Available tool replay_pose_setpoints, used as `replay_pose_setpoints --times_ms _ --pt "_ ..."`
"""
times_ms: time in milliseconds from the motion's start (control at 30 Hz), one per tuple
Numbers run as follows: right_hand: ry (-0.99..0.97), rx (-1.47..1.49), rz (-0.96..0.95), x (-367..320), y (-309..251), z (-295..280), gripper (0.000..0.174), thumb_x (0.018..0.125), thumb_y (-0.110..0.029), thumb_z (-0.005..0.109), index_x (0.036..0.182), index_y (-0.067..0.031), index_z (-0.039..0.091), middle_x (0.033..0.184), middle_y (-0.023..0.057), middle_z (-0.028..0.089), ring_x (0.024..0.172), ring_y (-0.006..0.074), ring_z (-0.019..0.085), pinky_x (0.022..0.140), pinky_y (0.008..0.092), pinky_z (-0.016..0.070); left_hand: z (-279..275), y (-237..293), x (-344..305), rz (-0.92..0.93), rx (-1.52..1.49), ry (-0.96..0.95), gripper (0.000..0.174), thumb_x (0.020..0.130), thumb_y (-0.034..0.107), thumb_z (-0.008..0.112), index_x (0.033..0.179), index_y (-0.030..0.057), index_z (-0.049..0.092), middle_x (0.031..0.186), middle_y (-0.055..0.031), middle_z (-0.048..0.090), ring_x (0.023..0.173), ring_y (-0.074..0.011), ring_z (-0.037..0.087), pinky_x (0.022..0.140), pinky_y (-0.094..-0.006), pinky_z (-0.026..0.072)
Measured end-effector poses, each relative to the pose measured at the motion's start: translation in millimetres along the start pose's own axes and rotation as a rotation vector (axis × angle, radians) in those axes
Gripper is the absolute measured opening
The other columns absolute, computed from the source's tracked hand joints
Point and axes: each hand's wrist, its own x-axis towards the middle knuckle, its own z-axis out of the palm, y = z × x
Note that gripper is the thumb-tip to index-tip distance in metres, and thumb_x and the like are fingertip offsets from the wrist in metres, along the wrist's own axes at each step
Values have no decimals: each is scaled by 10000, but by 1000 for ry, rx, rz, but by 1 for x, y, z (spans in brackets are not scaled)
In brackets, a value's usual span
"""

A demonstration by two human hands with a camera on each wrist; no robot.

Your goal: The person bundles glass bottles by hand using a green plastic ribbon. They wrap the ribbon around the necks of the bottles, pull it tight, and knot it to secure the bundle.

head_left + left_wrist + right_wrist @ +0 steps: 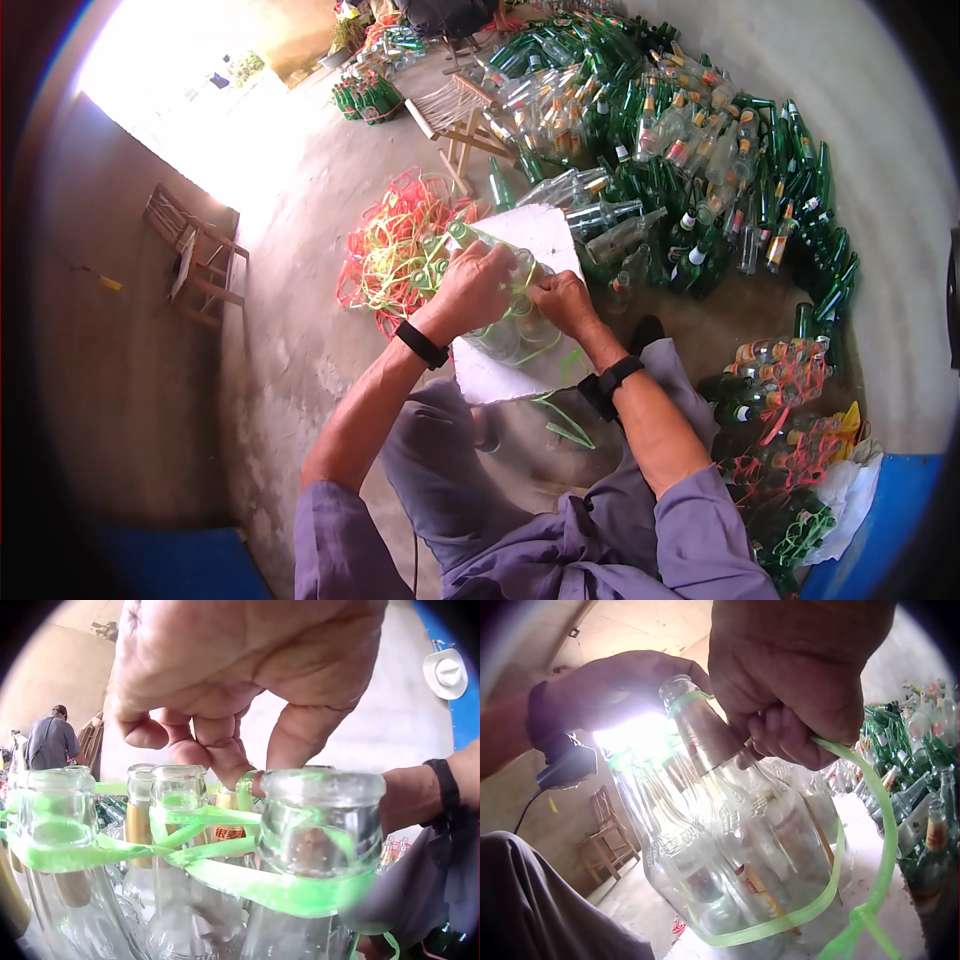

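Observation:
A bundle of clear glass bottles (pixel 705 847) stands upright on a white board (pixel 548 232), with green strap (pixel 802 919) round the bodies and more green strap (pixel 247 883) woven round the necks. The left hand (pixel 478 285) is over the bottle tops; in the left wrist view that hand (pixel 247 682) pinches a piece of strap between thumb and fingers behind the front neck. At the bundle's right side, the right hand (pixel 795 690) grips the green strap with curled fingers, and a length of it loops down to a knot.
Red and green strap lies tangled (pixel 400 240) beyond the board. Green and clear bottles (pixel 690 150) are heaped along the right wall. A wooden stool (pixel 465 120) stands ahead, a wooden chair (pixel 200 260) at left, and strapped bottle bundles (pixel 790 400) at right.

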Motion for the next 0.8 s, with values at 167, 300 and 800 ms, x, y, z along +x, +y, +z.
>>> replay_pose_setpoints --times_ms 167,300,800 --pt "-5 45 -67 3 2 -2 327 801 -334 699 881 -25 768 760 215 712 719 310 732 705 388 561 -5 4 1 12 -6 29 335 684 6 686 1004 62 601 863 -50 680 951 -271 615 887 -415 457" --pt "-21 47 -101 3 1 -3 302 807 -307 689 855 -17 757 717 227 684 680 312 719 684 392 556 -10 -8 6 10 -35 56 281 677 -26 651 948 34 608 883 -93 664 888 -264 645 805 -399 515" --pt "25 5 -143 -1 -5 -6 329 819 -328 644 825 -13 741 705 246 652 692 357 704 687 420 548 -37 -2 2 -161 -34 -39 187 746 42 629 932 23 621 832 -123 664 807 -280 661 738 -390 524"
